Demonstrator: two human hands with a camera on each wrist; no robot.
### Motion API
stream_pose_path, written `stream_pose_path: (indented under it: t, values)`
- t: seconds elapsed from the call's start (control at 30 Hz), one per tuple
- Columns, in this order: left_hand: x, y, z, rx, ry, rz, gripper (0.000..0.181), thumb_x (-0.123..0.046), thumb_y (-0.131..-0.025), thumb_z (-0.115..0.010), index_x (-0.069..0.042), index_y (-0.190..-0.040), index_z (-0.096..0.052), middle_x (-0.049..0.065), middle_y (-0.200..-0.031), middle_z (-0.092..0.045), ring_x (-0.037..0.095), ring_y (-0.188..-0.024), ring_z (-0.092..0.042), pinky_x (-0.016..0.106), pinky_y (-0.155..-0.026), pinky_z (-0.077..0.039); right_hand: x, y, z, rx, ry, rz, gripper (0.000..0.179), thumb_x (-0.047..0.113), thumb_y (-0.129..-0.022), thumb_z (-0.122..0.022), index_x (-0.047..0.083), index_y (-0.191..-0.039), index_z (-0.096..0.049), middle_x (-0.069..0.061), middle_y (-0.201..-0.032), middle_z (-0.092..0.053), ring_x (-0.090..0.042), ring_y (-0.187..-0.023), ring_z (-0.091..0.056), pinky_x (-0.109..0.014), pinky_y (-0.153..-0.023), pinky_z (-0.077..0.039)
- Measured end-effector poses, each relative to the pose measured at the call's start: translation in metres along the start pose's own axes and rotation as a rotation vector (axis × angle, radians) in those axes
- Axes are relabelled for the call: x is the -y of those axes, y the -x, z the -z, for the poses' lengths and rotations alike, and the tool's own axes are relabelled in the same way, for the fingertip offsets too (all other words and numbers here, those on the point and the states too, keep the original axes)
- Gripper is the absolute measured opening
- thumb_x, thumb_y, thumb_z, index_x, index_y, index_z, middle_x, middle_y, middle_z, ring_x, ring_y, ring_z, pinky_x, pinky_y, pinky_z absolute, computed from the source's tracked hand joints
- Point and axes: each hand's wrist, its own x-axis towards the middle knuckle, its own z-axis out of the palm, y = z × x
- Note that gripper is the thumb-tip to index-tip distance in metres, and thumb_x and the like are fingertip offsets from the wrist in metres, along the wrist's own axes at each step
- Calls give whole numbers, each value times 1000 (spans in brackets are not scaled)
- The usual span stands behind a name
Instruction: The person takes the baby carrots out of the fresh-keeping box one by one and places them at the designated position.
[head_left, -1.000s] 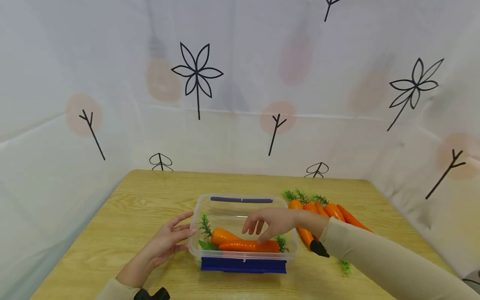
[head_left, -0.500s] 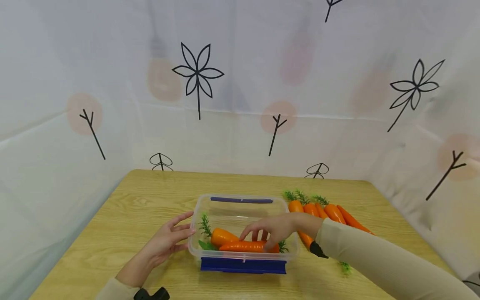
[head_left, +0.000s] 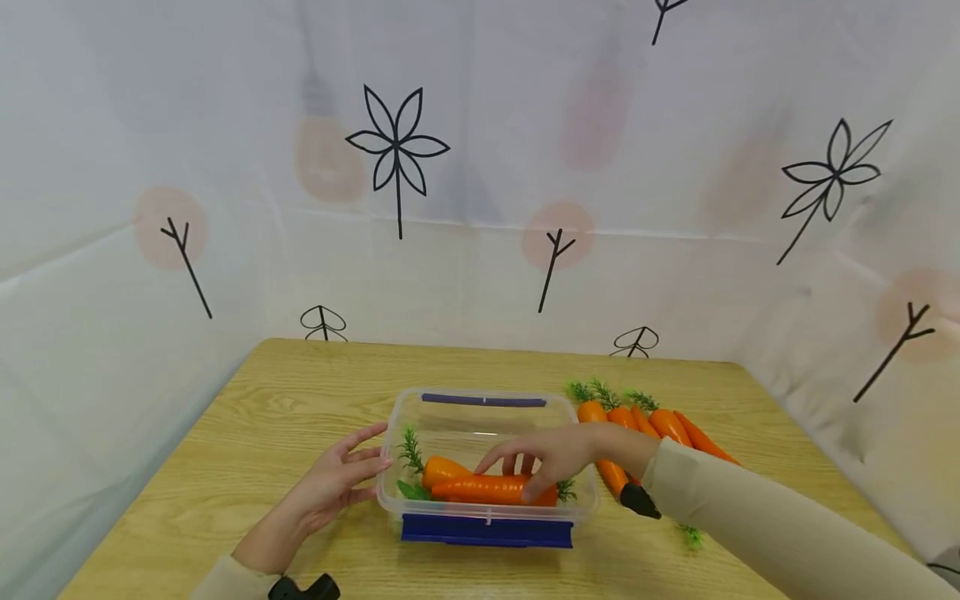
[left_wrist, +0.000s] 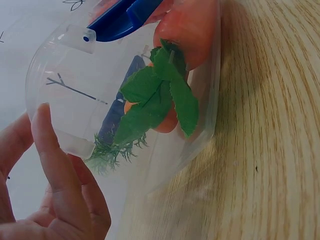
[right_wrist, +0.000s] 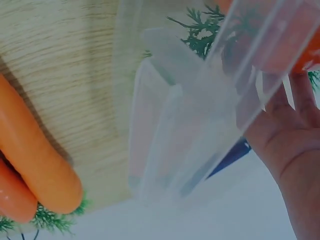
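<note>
A clear plastic food box [head_left: 442,510] with blue latches stands lidless on the table. Two carrots with green tops lie inside: a bright orange carrot [head_left: 487,490] along the front wall and a paler carrot [head_left: 444,468] behind it. My right hand [head_left: 557,457] reaches over the box's right side and grips the front carrot, thumb toward me and fingers behind it. Through the cloudy wall, the right wrist view shows this hand [right_wrist: 292,135] only partly. My left hand [head_left: 337,477] touches the left rim with extended fingers. Green leaves [left_wrist: 157,87] show through the wall in the left wrist view.
Several more carrots [head_left: 669,425] with leafy tops lie right of the box, partly under my right forearm. One has a black tip [head_left: 640,501]. The wooden table [head_left: 300,387] ends at a printed cloth backdrop [head_left: 480,275].
My right hand has come down onto the front carrot and taken hold of it. That carrot has shifted slightly left. The left hand and the box have stayed in place.
</note>
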Motion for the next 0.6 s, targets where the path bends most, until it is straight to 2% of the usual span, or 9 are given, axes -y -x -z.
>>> stream_pose_path:
  t: [0.13,0.37,0.6]
  values:
    - [1,0,0,-7,-2,4,71,-11,-88,-64,-4,-146,-24,21,-126,-48,21,-96,-60,23,-66,-54,5,8,1,-51,2,-5,52,10,-92,-58,15,-141,-39,0,-134,-41,-11,-113,-45,-29,-93,-42]
    - [1,-1,0,-9,-2,4,71,-12,-88,-64,-4,-146,-24,21,-126,-48,22,-96,-60,23,-65,-54,10,25,0,-159,-5,-38,52,12,-92,-59,25,-140,-41,3,-130,-44,-15,-112,-45,-29,-91,-43]
    - [1,-1,0,-8,-3,6,71,-12,-88,-65,-5,-146,-24,21,-128,-46,21,-96,-60,23,-66,-54,14,41,-1,-288,-16,-10,54,20,-95,-55,25,-145,-33,-4,-129,-43,-23,-115,-43,-35,-92,-42]
